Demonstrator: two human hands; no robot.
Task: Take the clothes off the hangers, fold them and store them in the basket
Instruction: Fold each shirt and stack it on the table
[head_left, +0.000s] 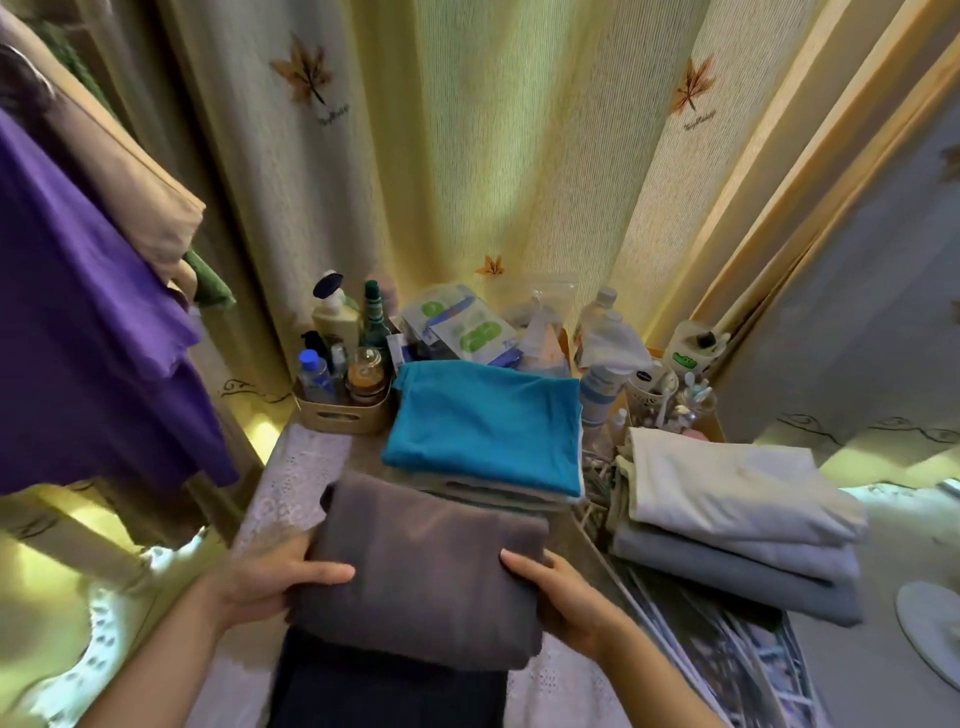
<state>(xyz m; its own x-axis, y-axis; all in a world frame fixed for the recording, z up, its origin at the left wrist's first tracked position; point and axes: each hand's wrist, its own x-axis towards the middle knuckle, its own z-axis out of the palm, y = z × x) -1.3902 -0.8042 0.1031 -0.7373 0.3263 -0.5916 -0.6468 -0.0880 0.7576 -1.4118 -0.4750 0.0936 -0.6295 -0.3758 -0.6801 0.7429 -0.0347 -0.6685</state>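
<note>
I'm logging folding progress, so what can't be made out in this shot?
Head view only.
Hanger of the purple shirt: cut off by the left edge.
Clothes under the teal garment: covered, only edges show.
Fingers of left hand and right hand: hidden beneath the grey garment they hold.
The dark garment: cut by the bottom edge.

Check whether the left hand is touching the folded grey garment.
Touching. The head view shows the left hand gripping the left edge of the folded grey garment, thumb on top of the cloth.
</note>
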